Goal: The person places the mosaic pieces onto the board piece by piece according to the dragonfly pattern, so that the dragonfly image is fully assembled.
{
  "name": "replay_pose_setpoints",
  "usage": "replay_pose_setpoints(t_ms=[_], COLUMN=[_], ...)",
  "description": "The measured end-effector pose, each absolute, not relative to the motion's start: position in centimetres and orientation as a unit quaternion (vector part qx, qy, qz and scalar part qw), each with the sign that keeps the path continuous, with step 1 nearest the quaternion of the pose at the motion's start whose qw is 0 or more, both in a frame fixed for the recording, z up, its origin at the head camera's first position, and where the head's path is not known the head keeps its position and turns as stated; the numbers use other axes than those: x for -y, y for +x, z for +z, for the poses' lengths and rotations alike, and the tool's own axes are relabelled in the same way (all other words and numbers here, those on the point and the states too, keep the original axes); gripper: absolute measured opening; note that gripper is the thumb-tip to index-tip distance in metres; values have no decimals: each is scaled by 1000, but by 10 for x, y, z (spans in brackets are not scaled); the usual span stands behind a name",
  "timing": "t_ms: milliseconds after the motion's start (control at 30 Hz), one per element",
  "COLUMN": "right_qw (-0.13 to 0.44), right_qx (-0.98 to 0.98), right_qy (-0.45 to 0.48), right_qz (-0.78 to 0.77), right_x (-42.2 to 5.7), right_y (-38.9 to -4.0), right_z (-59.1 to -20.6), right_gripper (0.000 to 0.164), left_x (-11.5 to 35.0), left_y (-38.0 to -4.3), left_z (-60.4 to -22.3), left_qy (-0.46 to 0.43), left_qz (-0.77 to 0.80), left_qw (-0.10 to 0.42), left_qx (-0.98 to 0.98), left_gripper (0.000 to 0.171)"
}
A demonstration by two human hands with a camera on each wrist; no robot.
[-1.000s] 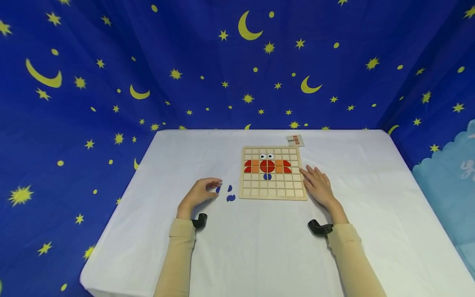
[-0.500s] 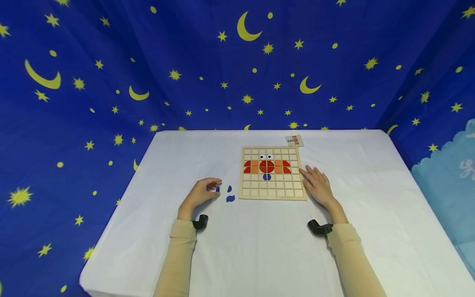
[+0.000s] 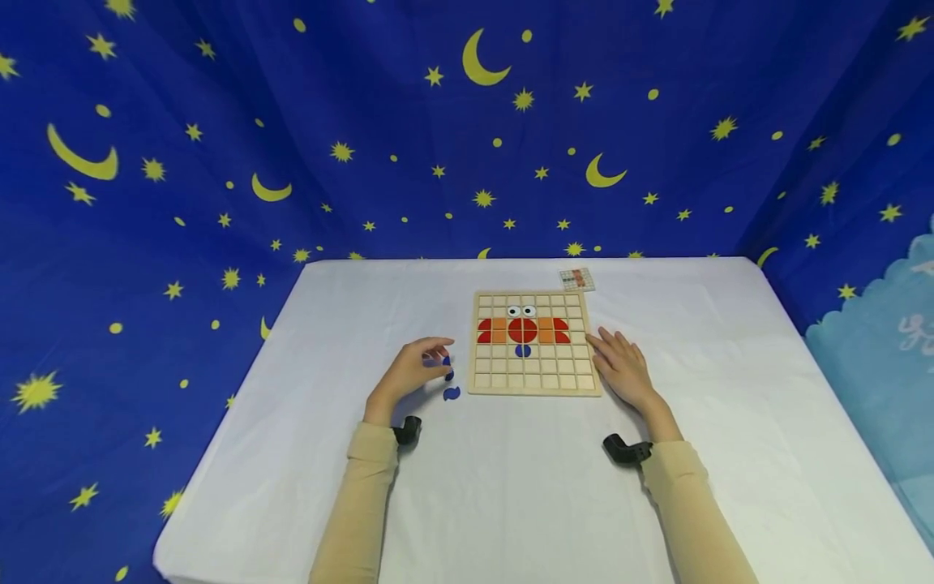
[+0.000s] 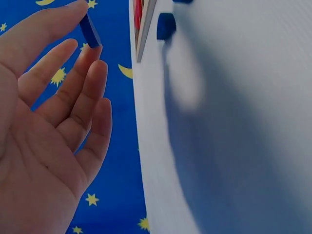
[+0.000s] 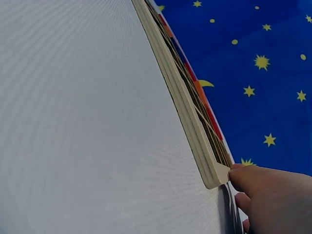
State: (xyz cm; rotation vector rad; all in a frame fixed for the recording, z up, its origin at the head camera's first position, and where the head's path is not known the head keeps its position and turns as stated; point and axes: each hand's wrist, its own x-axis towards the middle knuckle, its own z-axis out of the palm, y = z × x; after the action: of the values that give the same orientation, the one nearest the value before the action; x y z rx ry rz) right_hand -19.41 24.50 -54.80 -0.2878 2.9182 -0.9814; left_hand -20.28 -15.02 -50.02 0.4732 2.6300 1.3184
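Note:
In the head view my left hand [image 3: 410, 371] is above the cloth, left of a wooden grid board [image 3: 534, 384]. It pinches a small blue piece [image 4: 90, 31] between thumb and a finger; the other fingers are loosely bent. Close below that hand lies another blue piece [image 3: 449, 375], partly covered. Nearer the front are curved blue shapes [image 3: 452, 393], seemingly two touching. My right hand [image 3: 623, 367] rests at the board's right edge with fingers extended, its thumb at the corner in the right wrist view. Red quarter pieces [image 3: 522, 330], orange squares [image 3: 545, 330], eye tiles [image 3: 521, 311] and blue pieces [image 3: 523, 351] sit in the grid.
A small pattern card [image 3: 577, 280] lies behind the board's back right corner. White cloth [image 3: 511, 487] covers the table. A blue curtain [image 3: 409, 122] with moons and stars hangs behind it. Black wrist devices [image 3: 626, 450] are worn on both arms.
My left hand has shifted right, towards the board, carrying the blue piece over the loose one beside it. The right hand stays at the board's edge. The head view tilts slightly.

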Motion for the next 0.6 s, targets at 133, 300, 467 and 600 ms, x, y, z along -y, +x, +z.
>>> replay_pose_setpoints(t_ms=[133, 300, 467, 600], right_qw=[24, 25, 25, 21], right_qx=[-943, -942, -943, -944], right_qy=[-93, -92, -94, -95], right_qz=[-318, -321, -319, -315], right_x=[-245, -245, -246, -246], right_y=[-194, -194, -194, -194], right_z=[-548, -549, -550, -551], right_gripper=[48, 48, 48, 48], left_x=[141, 133, 123, 113], left_y=[-206, -208, -212, -215], left_z=[-500, -500, -500, -499], left_qy=[167, 179, 189, 207], left_qz=[441, 436, 434, 433], left_qw=[77, 83, 88, 88], left_qx=[-879, -878, -876, -873], left_gripper=[48, 48, 47, 48])
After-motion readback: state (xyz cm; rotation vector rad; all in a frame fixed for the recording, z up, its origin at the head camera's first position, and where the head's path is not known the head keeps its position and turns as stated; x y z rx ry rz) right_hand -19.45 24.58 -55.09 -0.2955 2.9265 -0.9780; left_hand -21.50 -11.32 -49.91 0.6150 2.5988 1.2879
